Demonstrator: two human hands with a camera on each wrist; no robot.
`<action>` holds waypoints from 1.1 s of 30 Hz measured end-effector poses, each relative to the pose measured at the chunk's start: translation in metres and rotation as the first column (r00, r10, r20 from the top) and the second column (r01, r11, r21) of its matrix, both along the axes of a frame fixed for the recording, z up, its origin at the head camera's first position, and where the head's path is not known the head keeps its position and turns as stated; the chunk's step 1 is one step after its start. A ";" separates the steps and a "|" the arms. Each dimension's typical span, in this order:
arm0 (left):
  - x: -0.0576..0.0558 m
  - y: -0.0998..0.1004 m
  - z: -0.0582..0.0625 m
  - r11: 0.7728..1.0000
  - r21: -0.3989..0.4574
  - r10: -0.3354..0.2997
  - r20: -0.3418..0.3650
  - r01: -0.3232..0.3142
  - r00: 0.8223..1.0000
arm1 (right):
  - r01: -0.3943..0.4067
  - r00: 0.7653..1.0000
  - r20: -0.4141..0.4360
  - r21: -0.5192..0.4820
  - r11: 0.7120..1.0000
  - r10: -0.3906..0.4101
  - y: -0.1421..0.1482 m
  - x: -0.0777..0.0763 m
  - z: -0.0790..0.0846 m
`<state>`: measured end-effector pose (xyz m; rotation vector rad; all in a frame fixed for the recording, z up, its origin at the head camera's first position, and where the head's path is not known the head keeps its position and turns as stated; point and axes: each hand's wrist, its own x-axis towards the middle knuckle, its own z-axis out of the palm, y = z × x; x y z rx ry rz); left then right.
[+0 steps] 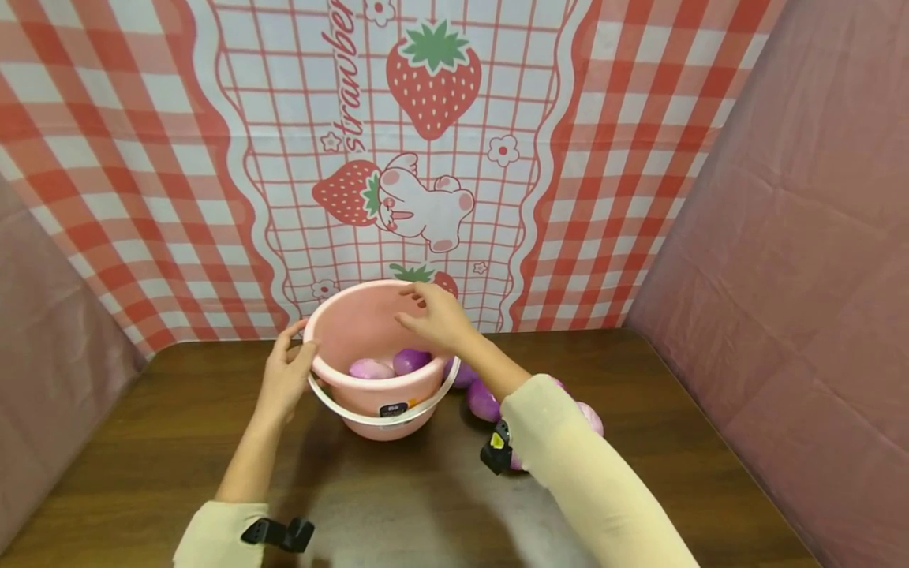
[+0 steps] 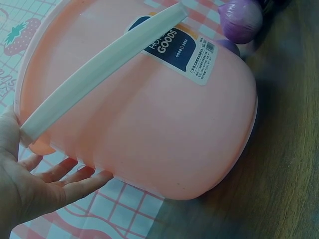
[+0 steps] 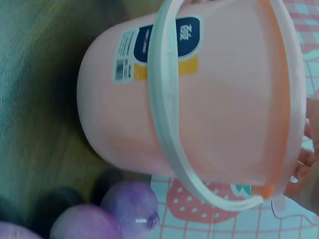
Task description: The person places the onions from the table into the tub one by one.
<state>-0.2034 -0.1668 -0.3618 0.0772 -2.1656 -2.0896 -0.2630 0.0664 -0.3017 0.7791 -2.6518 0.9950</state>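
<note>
A pink bucket [image 1: 387, 394] with a white handle [image 2: 94, 69] stands on the table, tilted slightly in the left wrist view. Two purple onions [image 1: 412, 361] lie inside it. My left hand [image 1: 284, 379] holds the bucket's left side, thumb at the rim and fingers spread along the outer wall. Over the right part of the rim is my right hand [image 1: 440, 319], its fingers loosely bent above the bucket's mouth with nothing seen in them. More purple onions [image 3: 132, 209] sit outside, right of the bucket, partly hidden by my right forearm.
The brown wooden table [image 1: 383, 505] extends around the bucket. A red checked cloth with strawberries [image 1: 433, 79] hangs close behind it. Pink cloth walls [image 1: 795, 237] close off both sides.
</note>
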 end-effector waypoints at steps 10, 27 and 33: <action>-0.001 -0.002 0.000 1.000 0.004 -0.005 0.003 0.005 1.000 | 0.005 0.999 0.044 -0.131 0.991 0.001 0.026 0.001 0.011; -0.001 -0.002 0.001 1.000 -0.001 -0.020 0.009 0.020 1.000 | 0.114 0.991 0.069 0.029 0.993 -0.115 0.091 0.008 0.009; -0.001 -0.002 0.000 1.000 -0.004 -0.016 0.010 0.016 1.000 | 0.154 0.984 0.079 0.069 0.986 -0.159 0.110 0.008 0.002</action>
